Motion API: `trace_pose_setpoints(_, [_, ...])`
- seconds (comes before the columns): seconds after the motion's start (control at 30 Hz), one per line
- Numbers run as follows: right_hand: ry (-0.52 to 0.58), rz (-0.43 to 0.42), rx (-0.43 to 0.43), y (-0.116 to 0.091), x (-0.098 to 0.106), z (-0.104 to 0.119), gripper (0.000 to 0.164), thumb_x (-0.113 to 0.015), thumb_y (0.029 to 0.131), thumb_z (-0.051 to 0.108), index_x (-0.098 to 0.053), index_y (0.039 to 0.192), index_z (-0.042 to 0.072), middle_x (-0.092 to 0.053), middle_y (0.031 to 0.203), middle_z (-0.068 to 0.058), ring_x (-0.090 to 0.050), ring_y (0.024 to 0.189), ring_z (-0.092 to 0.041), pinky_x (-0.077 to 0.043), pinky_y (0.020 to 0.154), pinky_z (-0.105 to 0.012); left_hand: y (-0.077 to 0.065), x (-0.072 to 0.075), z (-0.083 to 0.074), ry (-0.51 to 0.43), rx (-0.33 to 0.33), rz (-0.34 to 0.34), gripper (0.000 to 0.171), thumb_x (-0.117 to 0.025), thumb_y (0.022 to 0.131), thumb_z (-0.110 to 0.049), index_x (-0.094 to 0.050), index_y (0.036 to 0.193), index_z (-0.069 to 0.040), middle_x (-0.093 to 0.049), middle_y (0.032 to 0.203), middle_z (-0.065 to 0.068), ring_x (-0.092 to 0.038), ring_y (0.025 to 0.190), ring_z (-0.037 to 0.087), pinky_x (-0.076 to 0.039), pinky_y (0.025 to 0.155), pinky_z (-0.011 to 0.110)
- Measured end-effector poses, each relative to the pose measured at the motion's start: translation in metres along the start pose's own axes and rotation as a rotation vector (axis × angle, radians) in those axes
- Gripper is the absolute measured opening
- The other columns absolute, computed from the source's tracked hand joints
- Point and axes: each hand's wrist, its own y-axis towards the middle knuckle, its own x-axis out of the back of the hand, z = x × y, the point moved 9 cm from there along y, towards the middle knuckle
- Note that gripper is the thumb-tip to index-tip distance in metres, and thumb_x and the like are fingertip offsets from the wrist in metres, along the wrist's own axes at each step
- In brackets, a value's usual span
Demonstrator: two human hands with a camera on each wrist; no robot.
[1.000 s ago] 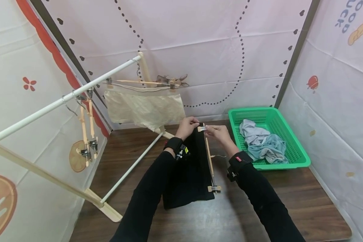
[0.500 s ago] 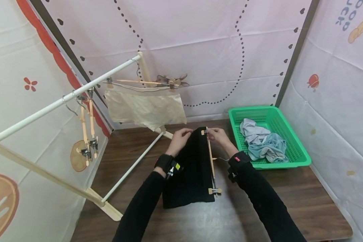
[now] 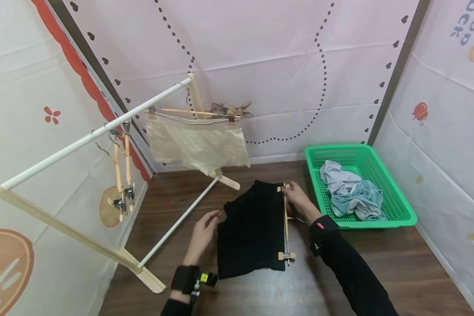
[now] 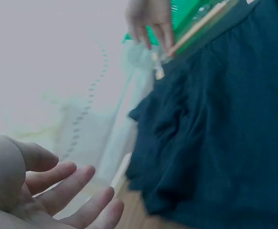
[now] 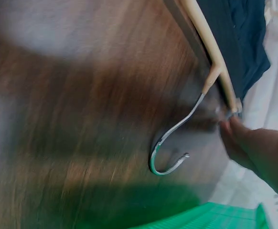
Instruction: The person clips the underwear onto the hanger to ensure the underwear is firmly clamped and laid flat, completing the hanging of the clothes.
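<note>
Black shorts (image 3: 253, 228) lie spread on the table with their waistband along a wooden clip hanger (image 3: 286, 224). Metal-and-wood clips sit at both ends of the waistband, the nearer clip (image 3: 287, 256) in plain view. At the hanger's far end my right hand (image 3: 299, 199) pinches it by the clip; the thumb is mostly hidden in the right wrist view. The hanger's wire hook (image 5: 160, 148) points towards the basket. My left hand (image 3: 202, 235) is off the shorts, just left of their leg openings, fingers loosely bent with nothing in them, as the left wrist view shows.
A green basket (image 3: 408, 210) with crumpled grey and teal cloths (image 3: 359, 193) stands at the right. On the left is a rack with a white rail (image 3: 63, 151), carrying a cream garment (image 3: 201, 142) on a clip hanger and bare wooden hangers (image 3: 120, 175).
My left hand has let go of the shorts' far edge and drawn back left and nearer. The shorts now lie flatter, and the hanger's far end has come slightly nearer with my right hand.
</note>
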Motion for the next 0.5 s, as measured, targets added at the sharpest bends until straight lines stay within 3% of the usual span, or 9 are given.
trace_pose_setpoints(0.1, [-0.186, -0.01, 0.082, -0.018, 0.002, 0.003, 0.063, -0.047, 0.106, 0.013, -0.017, 0.158, -0.006, -0.028, 0.158, -0.033, -0.035, 0.143, -0.046, -0.036, 0.116, -0.056, -0.032, 0.03, 0.0, 0.014, -0.003, -0.069, 0.033, -0.047, 0.109, -0.011, -0.057, 0.138, 0.002, -0.062, 0.136, 0.019, -0.063, 0.12, 0.031, -0.055, 0.098, 0.038])
trace_pose_setpoints(0.2, [-0.344, -0.024, 0.15, -0.043, 0.0, 0.001, 0.054, -0.05, 0.104, 0.011, -0.033, 0.152, -0.007, -0.042, 0.15, -0.032, -0.045, 0.136, -0.046, -0.042, 0.11, -0.056, -0.066, 0.071, 0.0, 0.01, -0.016, -0.242, 0.029, -0.049, 0.107, -0.006, -0.061, 0.131, 0.004, -0.066, 0.128, 0.021, -0.068, 0.107, 0.015, -0.057, 0.089, 0.024])
trace_pose_setpoints(0.33, [-0.465, -0.072, 0.177, -0.082, 0.001, -0.011, 0.044, -0.052, 0.1, 0.006, -0.048, 0.14, -0.01, -0.057, 0.136, -0.03, -0.055, 0.125, -0.044, -0.049, 0.103, -0.054, -0.118, 0.135, -0.005, -0.08, -0.062, -0.607, 0.02, -0.052, 0.103, 0.005, -0.067, 0.113, 0.011, -0.073, 0.107, 0.012, -0.068, 0.088, 0.001, -0.055, 0.079, 0.013])
trace_pose_setpoints(0.43, [-0.501, -0.124, 0.152, -0.11, 0.005, -0.024, 0.039, -0.055, 0.097, 0.004, -0.054, 0.134, -0.01, -0.063, 0.126, -0.028, -0.06, 0.118, -0.042, -0.052, 0.098, -0.053, -0.156, 0.175, -0.012, -0.16, -0.114, -0.897, 0.018, -0.05, 0.1, 0.01, -0.066, 0.107, 0.016, -0.072, 0.095, 0.0, -0.067, 0.084, 0.004, -0.054, 0.078, 0.013])
trace_pose_setpoints(0.5, [-0.514, -0.163, 0.136, -0.125, 0.006, -0.032, 0.038, -0.055, 0.095, 0.003, -0.056, 0.131, -0.011, -0.066, 0.121, -0.027, -0.063, 0.114, -0.042, -0.053, 0.096, -0.053, -0.175, 0.196, -0.014, -0.19, -0.114, -1.057, 0.02, -0.05, 0.099, 0.009, -0.066, 0.109, 0.013, -0.07, 0.098, -0.004, -0.066, 0.087, 0.008, -0.052, 0.08, 0.015])
